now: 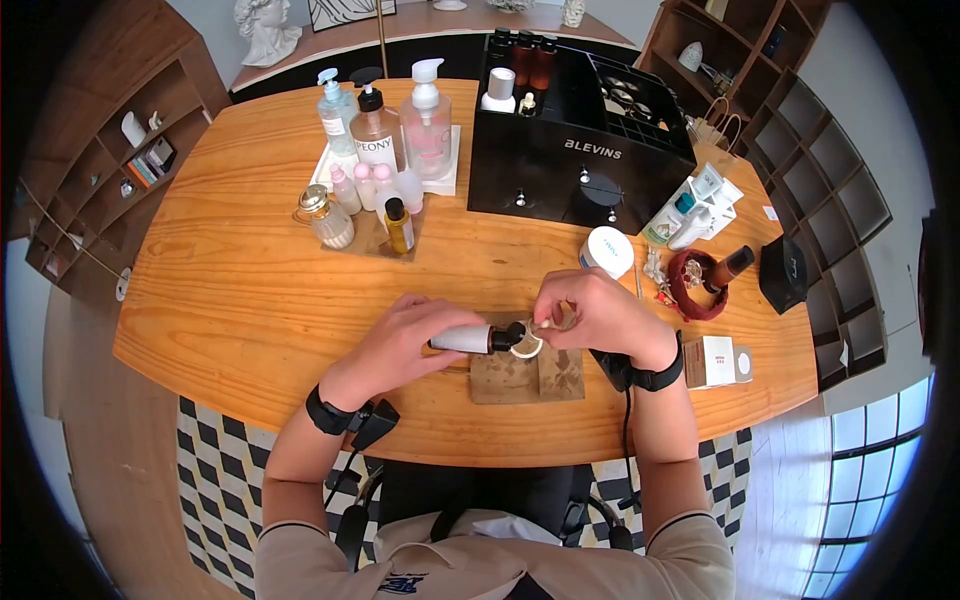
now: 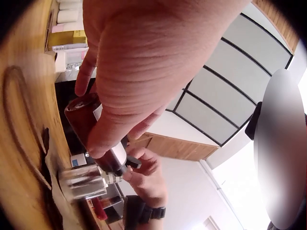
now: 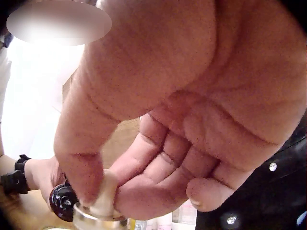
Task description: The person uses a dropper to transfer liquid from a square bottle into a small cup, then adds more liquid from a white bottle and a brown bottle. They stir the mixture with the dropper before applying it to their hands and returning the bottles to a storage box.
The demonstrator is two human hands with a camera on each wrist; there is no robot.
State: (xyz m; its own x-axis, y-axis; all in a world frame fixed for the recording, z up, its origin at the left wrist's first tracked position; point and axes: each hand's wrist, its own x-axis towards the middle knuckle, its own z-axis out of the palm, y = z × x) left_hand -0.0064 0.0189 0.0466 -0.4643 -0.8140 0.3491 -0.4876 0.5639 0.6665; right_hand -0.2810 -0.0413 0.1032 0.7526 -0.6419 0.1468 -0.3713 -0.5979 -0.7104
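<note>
A brown bottle with a pale label [image 1: 460, 338] lies tilted almost level in my left hand [image 1: 405, 342], its black top beside the rim of a small clear glass [image 1: 526, 347]. The left wrist view shows the fingers of that hand [image 2: 144, 72] wrapped round the bottle [image 2: 80, 117] and the glass [image 2: 86, 182] below its black top. My right hand [image 1: 600, 312] pinches a small pale, rounded piece [image 3: 106, 196] between thumb and finger, at the rim of the glass [image 3: 91, 221]. What this piece is, I cannot tell. Under the glass is a brown patterned board [image 1: 500, 386].
Pump bottles [image 1: 376, 130] and small bottles stand at the back left, with a black organiser box [image 1: 560, 160] behind. To the right are a white jar [image 1: 606, 251], a dark red ring-shaped holder [image 1: 690, 300], white tubes [image 1: 700, 215] and a small white box [image 1: 710, 362].
</note>
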